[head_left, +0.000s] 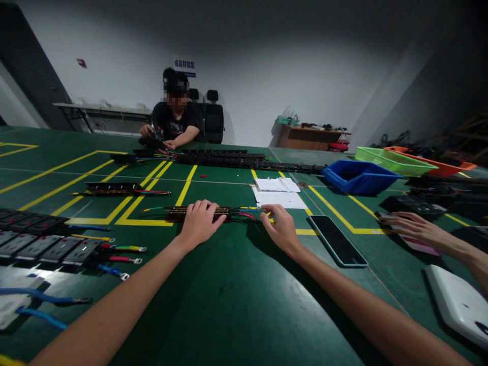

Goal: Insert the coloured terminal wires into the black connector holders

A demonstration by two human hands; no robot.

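A dark strip [177, 213] with wires at both ends lies on the green table in front of me. My left hand [201, 219] rests over its right part, fingers bent over the far edge and thumb along the near side. From its right end come blue, yellow-green and red wires [247, 215]. At the tips of these wires is my right hand [278, 222], its thumb and index finger close together around a wire end. White papers [277, 190] lie just beyond my right hand.
A phone [337, 241] lies right of my right hand, near another person's hand [415, 229]. Finished-looking socket strips [46, 246] are at left. A blue bin [360, 178] stands at back right. Across the table [229, 305], a person [177, 119] handles dark parts.
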